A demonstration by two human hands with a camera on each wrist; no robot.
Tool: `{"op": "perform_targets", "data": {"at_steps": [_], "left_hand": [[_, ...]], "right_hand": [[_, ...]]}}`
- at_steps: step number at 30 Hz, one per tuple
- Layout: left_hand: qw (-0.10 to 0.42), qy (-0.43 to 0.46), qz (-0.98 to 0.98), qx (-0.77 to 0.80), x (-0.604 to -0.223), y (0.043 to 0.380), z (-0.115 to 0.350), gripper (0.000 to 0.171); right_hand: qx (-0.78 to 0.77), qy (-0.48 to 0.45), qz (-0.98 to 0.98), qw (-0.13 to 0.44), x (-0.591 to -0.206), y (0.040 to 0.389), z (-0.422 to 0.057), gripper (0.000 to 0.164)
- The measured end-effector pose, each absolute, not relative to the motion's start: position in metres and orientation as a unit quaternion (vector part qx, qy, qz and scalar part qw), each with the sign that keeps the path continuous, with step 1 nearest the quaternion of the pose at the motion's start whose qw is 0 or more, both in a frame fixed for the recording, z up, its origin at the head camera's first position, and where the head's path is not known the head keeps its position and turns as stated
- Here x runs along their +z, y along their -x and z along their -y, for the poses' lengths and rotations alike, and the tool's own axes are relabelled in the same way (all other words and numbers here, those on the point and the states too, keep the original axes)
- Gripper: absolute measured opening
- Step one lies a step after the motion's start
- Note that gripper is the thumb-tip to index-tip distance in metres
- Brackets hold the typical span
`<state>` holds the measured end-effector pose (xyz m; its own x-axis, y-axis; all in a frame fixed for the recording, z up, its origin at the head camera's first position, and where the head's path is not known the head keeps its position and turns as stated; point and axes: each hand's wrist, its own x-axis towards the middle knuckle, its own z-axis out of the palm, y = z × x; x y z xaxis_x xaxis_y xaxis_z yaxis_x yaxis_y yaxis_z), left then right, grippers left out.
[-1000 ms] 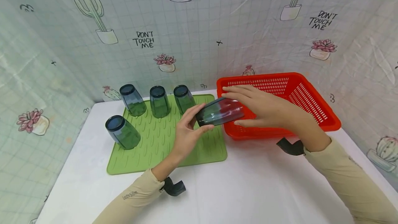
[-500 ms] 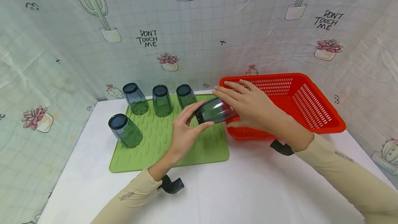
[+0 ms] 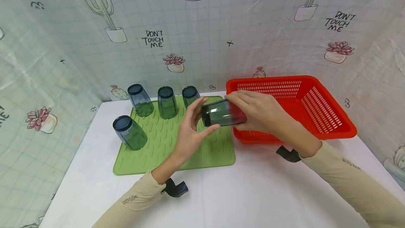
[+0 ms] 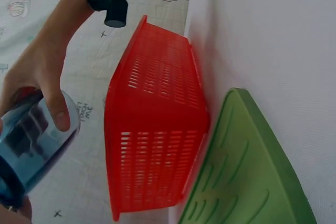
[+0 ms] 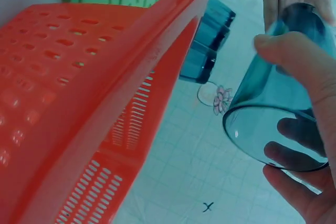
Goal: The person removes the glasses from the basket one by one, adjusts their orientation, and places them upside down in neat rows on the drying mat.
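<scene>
A dark blue-green tumbler (image 3: 221, 113) is held on its side in the air above the mat's right end, base to the left. My right hand (image 3: 261, 112) grips it near the mouth end, with thumb (image 5: 291, 51) and fingers on opposite sides in the right wrist view. At the base end, my left hand (image 3: 193, 133) is spread, its fingers and thumb loosely around the base; contact there is unclear. Several matching tumblers (image 3: 166, 103) stand upside down on the green ridged mat (image 3: 167, 143), one at its left edge (image 3: 130, 133).
A red slotted plastic basket (image 3: 329, 115) stands right of the mat, behind my right forearm. Both rest on a white table (image 3: 240, 192). A cactus-print cloth (image 3: 202, 20) hangs along the back and sides.
My right hand has closed around the tumbler's mouth end after hovering over it with fingers extended. The left fingers have loosened from the base. The view has shifted slightly.
</scene>
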<state>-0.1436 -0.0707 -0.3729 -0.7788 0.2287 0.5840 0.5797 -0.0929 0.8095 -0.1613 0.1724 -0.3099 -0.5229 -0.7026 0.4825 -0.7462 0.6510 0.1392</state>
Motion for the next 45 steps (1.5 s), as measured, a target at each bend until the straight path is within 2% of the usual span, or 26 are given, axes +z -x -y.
{"op": "perform_targets", "data": {"at_steps": [6, 11, 16, 23, 32, 37, 45], "left_hand": [[0.094, 0.299, 0.594, -0.741, -0.373, 0.146, 0.072, 0.101], [0.081, 0.324, 0.548, -0.767, -0.369, 0.146, 0.067, 0.103], [0.058, 0.358, 0.511, -0.779, -0.362, 0.147, 0.057, 0.097], [0.049, 0.373, 0.513, -0.771, -0.354, 0.147, 0.055, 0.077], [0.082, 0.363, 0.552, -0.746, -0.356, 0.145, 0.063, 0.069], [0.093, 0.36, 0.562, -0.739, -0.355, 0.145, 0.071, 0.068], [0.106, 0.327, 0.598, -0.724, -0.361, 0.152, 0.098, 0.063]], "right_hand": [[0.153, -0.378, 0.878, 0.249, -0.316, 0.157, -0.171, 0.082], [0.228, -0.349, 0.876, 0.241, -0.326, 0.149, -0.165, 0.079], [0.28, -0.345, 0.862, 0.245, -0.339, 0.139, -0.161, 0.078], [0.324, -0.339, 0.847, 0.25, -0.35, 0.135, -0.152, 0.079], [0.316, -0.329, 0.874, 0.168, -0.353, 0.135, -0.144, 0.089], [0.28, -0.345, 0.883, 0.153, -0.349, 0.135, -0.148, 0.094], [0.199, -0.33, 0.909, 0.156, -0.347, 0.134, -0.177, 0.081]]}}
